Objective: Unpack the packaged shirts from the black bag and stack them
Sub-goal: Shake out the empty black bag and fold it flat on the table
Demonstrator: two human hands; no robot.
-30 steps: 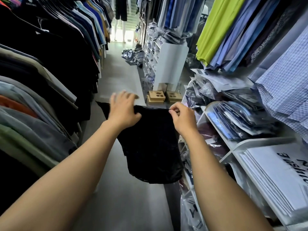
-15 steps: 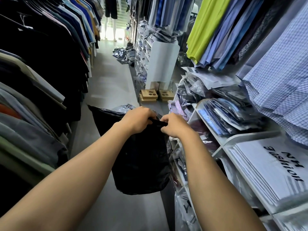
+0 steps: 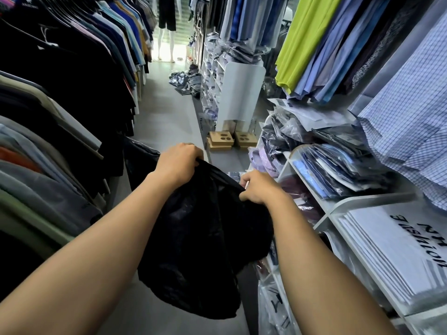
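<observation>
The room was a narrow clothes shop with a grey floor (image 3: 167,117) running up the middle toward 12 o'clock. At 9 o'clock, dark and pale shirts hung on a long rack (image 3: 72,76). At 3 o'clock stood white shelves (image 3: 372,199) packed with packaged shirts (image 3: 338,165) in shiny clear wrap. Above them, at 1 o'clock, hung a lime green shirt (image 3: 304,39) and blue shirts, and a blue checked shirt (image 3: 411,122) hung at 2 o'clock. A pile of white paper bags (image 3: 391,240) with black letters lay on a lower shelf at 4 o'clock. Two brown cardboard boxes (image 3: 232,139) sat on the floor near 12 o'clock, beside a white panel (image 3: 242,90). Far off at 12 o'clock were mannequin legs (image 3: 165,44) in bright light. In the middle, the black bag (image 3: 205,250) hung in the air above the floor, just beside the shelves. The left hand (image 3: 179,163) had its grip closed on the top edge of the bag. The right hand (image 3: 258,188) had its grip closed on the other side of that edge. What was inside the bag could not be seen.
</observation>
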